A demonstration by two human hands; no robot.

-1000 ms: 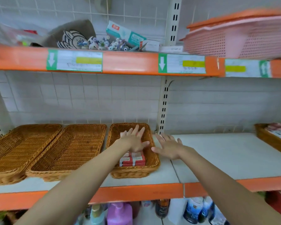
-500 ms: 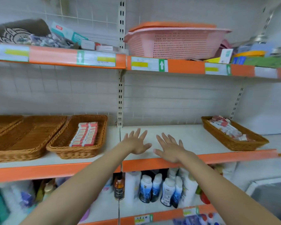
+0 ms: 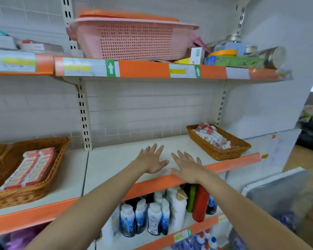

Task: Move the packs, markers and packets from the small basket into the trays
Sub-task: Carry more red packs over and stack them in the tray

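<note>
Fingers [image 3: 153,150] of both hands were spread straight and held nothing; the left hand [image 3: 150,162] and right hand [image 3: 188,168] hovered side by side over the bare shelf [image 3: 116,159]. Well to their right sat the small basket [image 3: 222,152] with its packets [image 3: 210,135]. At far left, a tray [image 3: 25,193] held rows of red-and-white packs [image 3: 30,168]. Bottles [image 3: 152,217] stood on the shelf below.

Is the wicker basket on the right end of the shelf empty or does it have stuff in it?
Not empty. The basket holds a heap of small red-and-white packets along its length.
</note>
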